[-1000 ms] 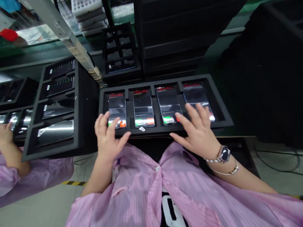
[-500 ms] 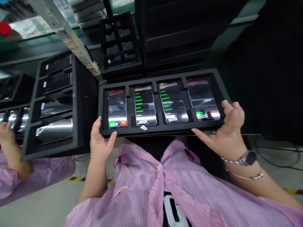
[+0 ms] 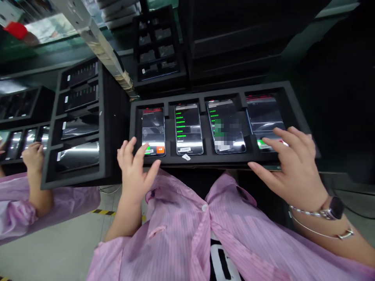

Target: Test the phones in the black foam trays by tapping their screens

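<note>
A black foam tray (image 3: 205, 160) in front of me holds several phones side by side, all with lit screens. My left hand (image 3: 135, 171) is open over the tray's near-left corner, and its forefinger reaches the green button at the bottom of the leftmost phone (image 3: 153, 130). My right hand (image 3: 290, 168) is open with fingers spread; its fingertips rest on the bottom of the rightmost phone (image 3: 265, 119). The two middle phones (image 3: 189, 128) show lists of green text.
A second foam tray (image 3: 104, 117) with phones stands turned sideways at my left. Beyond it a co-worker's hand (image 3: 33, 156) in a pink sleeve rests at another tray (image 3: 17, 136). Stacked black trays (image 3: 159, 54) rise behind. A metal rail (image 3: 96, 43) crosses overhead.
Both hands let go of the tray's near corners and moved onto the screens: the left to the leftmost phone, the right to the rightmost phone. The view shifted slightly left.
</note>
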A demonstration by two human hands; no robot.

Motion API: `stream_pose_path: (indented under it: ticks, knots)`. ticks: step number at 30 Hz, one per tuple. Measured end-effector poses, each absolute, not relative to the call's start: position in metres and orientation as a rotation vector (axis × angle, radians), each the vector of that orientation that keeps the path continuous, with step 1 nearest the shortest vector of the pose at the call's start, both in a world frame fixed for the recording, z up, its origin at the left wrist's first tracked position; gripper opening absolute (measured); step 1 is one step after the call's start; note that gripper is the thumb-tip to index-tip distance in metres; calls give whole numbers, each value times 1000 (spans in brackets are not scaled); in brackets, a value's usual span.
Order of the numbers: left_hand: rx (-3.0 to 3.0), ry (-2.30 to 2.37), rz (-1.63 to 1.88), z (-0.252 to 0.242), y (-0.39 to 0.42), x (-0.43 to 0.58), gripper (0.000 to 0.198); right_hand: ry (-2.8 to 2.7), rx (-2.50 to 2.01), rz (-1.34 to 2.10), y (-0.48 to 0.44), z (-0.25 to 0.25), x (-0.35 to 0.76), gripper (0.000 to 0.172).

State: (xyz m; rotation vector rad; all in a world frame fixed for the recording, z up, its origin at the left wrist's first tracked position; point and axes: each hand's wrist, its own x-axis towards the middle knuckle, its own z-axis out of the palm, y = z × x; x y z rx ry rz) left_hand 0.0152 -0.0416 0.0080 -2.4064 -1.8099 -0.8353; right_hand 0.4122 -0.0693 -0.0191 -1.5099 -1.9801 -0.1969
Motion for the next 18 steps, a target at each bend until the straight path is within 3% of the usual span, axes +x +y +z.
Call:
stream_pose_path:
  ticks: [3,6,11,15,18]
  knots:
    - [-2565,-1717,-686,20,-41,38,52,-2017,-1465,-152,-64,-10,397,49]
    - [-2666,-1697,-537,25,-37,54,57,-2053,-1495,-134,-59,-5,389,49]
    - [-2704,-1731,-388,26,-23,65,77,-2141,-1658,-18,-51,-2,391,67]
    - [-2721,-1775,-260,27,-6,73,74,-2161,-1744,54,-39,0,392,82]
    - [-2694,-1804,-250,28,6,78,72,-2161,-1780,82,-27,0,392,80]
